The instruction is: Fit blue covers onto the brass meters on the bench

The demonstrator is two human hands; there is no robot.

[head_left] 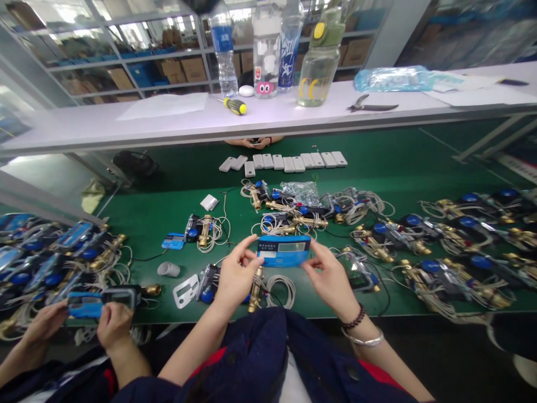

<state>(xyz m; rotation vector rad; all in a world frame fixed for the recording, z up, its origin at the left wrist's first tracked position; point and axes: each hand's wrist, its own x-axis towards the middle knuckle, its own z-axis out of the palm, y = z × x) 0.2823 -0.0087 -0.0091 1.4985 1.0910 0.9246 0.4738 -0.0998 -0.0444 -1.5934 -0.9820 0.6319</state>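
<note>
In the head view, my left hand [235, 274] pinches the left end of a blue meter faceplate [289, 256] between thumb and fingers. The fingers of my right hand [331, 277] are closed on its right end. The faceplate has a dark top strip, a grey window and a small white label, and is held level above the bench. Below it, partly hidden by my left hand, lies a brass-and-black meter with a coiled grey cable [281, 292]. A white cut-out plate [185, 291] and a small grey cup [168, 270] lie to the left.
Meters with brass fittings crowd the right side [432, 266] and left side of the green bench [134, 235]. A co-worker's hands [113, 324] hold a similar blue panel at left. White boxes [277, 162] line the back. Bottles [319, 73], pliers [373, 106] and a screwdriver [235, 106] occupy the shelf.
</note>
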